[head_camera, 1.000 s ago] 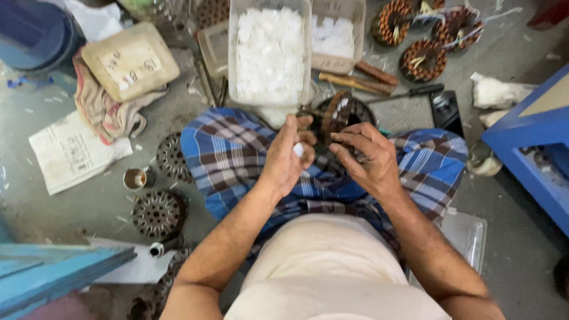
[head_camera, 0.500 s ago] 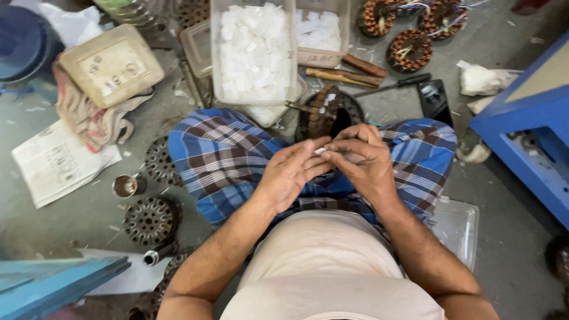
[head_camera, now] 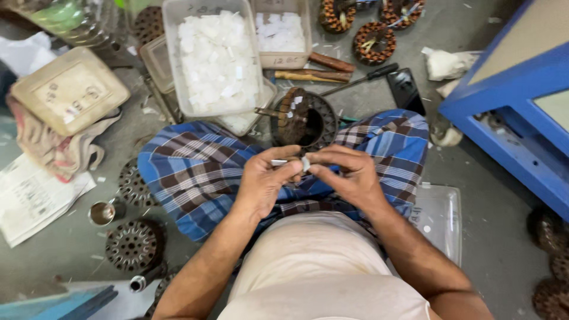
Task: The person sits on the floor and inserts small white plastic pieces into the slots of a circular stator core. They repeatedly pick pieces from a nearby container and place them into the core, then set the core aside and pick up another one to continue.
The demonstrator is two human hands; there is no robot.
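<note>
A square beige labelled box (head_camera: 70, 90) sits top left; a white printed paper sheet (head_camera: 32, 198) lies below it.

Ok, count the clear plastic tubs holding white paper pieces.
2. The large tub, heaped with white slips, sits on the floor ahead of the knees. The smaller tub stands right beside it. Lids or trays beneath them may hide more.
</note>
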